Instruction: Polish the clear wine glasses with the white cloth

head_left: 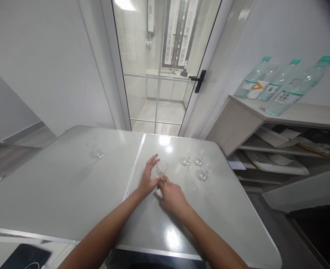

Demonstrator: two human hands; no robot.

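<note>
A small clear stemmed glass stands on the table in front of me, between my hands. My left hand curves around its left side, fingers stretched apart and thumb near the stem; whether it touches the glass is hard to tell. At the near side, my right hand has its fingers closed at the low part of the glass. Something small and white shows beneath the right hand, its kind unclear. Several similar glasses are about: a group including one stemmed glass to the right, and glassware at the far left.
A white strip crosses the grey table just left of my hands. Beyond its far edge is a glazed door with a black handle. On the right, a shelf unit carries several plastic bottles and holds papers and trays.
</note>
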